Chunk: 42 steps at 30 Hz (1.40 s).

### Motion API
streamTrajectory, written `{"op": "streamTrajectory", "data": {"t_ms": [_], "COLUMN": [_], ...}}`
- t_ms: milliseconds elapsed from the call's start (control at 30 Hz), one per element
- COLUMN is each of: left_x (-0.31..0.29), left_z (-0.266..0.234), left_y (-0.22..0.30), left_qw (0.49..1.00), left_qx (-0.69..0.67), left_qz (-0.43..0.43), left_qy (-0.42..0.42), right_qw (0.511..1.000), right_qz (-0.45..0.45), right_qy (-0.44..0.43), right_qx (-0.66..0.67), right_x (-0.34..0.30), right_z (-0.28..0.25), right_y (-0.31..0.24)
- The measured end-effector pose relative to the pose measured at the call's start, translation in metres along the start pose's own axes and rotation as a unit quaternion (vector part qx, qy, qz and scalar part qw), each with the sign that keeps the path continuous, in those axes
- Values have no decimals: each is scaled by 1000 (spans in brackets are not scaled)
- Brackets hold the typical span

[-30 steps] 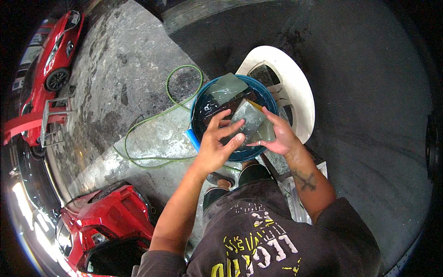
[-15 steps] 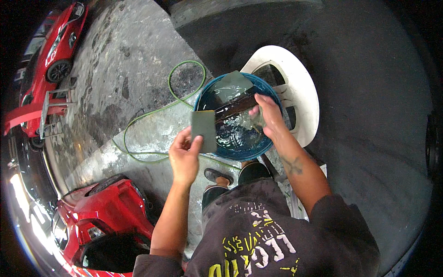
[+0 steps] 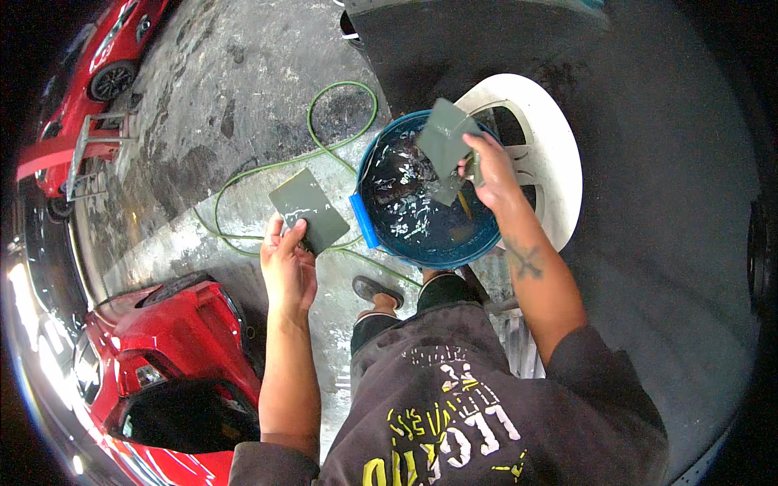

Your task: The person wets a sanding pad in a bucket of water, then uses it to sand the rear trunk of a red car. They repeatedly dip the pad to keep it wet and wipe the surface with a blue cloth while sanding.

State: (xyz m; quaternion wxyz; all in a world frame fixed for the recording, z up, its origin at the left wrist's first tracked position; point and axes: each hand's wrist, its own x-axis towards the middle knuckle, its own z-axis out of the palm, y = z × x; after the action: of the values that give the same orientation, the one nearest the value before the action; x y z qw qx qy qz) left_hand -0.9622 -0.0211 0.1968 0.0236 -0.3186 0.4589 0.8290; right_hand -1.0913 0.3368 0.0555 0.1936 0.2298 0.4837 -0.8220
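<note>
- Two bare hands work well apart: the left hand [image 3: 290, 269] stands out beyond the left side of a round blue plastic bucket [image 3: 442, 264], while the right hand [image 3: 491, 174] hangs over the bucket's right side.
- Pinched between the left thumb and fingers by its near edge is a flat grey-green rectangular sheet [image 3: 312, 212], clear of the bucket. It extends far and right from the hand, its long axis slanting from far left to near right.
- The right thumb and fingers grip a second grey-green flat sheet [image 3: 444, 139], glossy in places and reaching far and left of the hand, above the far part of the bucket. Its long axis appears to slant from far right to near left, though the fingers cover one corner.
- The right hand is the nearer to the dark, rippled water [image 3: 405, 206]; the bucket's bright blue handle grip [image 3: 365, 220] lies between the two hands, closer to the left sheet.
- Behind the bucket's right side sits a rounded white plastic chair [image 3: 565, 166]; a thin green hose [image 3: 344, 83] loops across the wet grey concrete floor [image 3: 243, 105] at left.
</note>
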Motion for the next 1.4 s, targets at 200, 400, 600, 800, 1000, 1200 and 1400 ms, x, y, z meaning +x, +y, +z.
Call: {"op": "streamTrajectory", "data": {"t_ms": [200, 400, 600, 800, 1000, 1200, 1400], "left_x": [6, 7, 15, 38, 42, 38, 36], "left_z": [34, 99, 145, 147, 127, 115, 113], "left_y": [-10, -27, -53, -68, -56, -48, -54], "left_qw": [996, 979, 983, 992, 974, 972, 857], "left_qx": [51, 170, 111, 97, 218, 216, 483], "left_qz": [27, 29, -57, 4, 58, 90, 175], "left_qy": [-69, -105, -133, -82, -36, -31, -40], "right_qw": [997, 983, 968, 942, 940, 981, 997], "right_qz": [-27, -16, -32, 67, 149, 131, 47], "right_qy": [-48, -86, -181, -22, 150, 110, -28], "right_qx": [54, 164, 173, -329, -268, -88, 48], "right_x": [-53, -68, -88, -45, -6, 23, -87], "right_z": [-16, -29, 10, -2, 11, -25, -11], "right_y": [-59, -69, -67, -14, 86, 121, 19]}}
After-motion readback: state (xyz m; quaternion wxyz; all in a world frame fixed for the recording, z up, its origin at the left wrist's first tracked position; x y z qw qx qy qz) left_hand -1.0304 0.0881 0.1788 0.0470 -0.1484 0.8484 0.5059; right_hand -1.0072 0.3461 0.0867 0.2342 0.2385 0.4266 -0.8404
